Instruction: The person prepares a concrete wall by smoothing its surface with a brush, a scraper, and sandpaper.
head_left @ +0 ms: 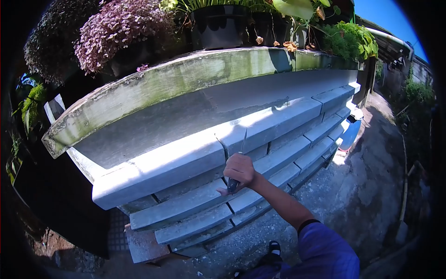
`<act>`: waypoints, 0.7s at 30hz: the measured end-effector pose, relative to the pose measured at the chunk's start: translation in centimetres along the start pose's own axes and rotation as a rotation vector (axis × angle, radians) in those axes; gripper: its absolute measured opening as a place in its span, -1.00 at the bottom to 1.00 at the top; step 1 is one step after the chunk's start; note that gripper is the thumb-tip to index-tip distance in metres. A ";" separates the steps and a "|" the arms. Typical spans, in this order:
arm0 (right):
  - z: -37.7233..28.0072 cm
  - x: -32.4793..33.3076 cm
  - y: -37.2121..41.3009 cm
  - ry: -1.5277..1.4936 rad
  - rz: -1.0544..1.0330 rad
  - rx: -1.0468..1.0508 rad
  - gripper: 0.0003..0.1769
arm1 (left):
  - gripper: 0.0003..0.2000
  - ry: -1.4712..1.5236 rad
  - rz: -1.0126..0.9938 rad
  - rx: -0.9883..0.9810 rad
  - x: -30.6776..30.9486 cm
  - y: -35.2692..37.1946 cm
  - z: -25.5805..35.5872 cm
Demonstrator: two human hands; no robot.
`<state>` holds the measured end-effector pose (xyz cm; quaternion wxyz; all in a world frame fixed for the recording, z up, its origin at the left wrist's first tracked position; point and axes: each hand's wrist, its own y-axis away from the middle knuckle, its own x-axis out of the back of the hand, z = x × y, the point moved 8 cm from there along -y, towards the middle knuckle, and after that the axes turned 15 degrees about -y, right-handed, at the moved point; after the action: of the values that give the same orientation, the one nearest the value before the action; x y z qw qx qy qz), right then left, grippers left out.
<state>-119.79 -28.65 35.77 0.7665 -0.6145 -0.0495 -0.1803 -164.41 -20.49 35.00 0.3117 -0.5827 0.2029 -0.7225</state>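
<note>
My right hand [239,168] is closed around the dark handle [232,185] of a pointed tool with a thin blade [244,140]. The blade points up and away from me, its tip overlapping the sunlit top ledge [274,122] of a grey, stepped masonry wall. Just left of the fist, a narrow dark joint [225,148] splits the front of that ledge. Lower courses of grey blocks [186,209] with dark gaps between them lie below the hand. My left hand is out of view.
A mossy concrete slab [186,74] overhangs the wall, carrying a black pot [219,27] and a pink-leaved plant [123,32]. At the wall's right end stands a blue container [351,132]. A rough concrete path [357,186] runs along the right, with my sandalled foot [275,248] below.
</note>
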 end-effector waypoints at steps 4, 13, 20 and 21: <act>-5.6 4.1 8.0 0.182 0.087 -0.204 -0.74 | -0.38 -0.009 0.026 0.014 -0.3 -0.1 0.1; -17.5 12.5 36.2 0.445 0.078 -1.585 -0.67 | -0.37 -0.010 0.217 0.050 -1.3 8.2 2.8; -24.4 22.4 47.3 0.490 0.465 -2.129 -0.55 | -0.37 0.208 -0.037 0.136 -10.7 24.6 12.1; -24.3 23.5 47.4 0.449 0.603 -2.125 -0.57 | -0.37 0.242 -0.089 0.148 -11.9 26.8 13.8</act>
<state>-85.49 -48.56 -6.85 -0.1415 -0.8960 0.4186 -0.0448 -143.86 -30.72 12.22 0.2948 -0.4752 0.1589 -0.8136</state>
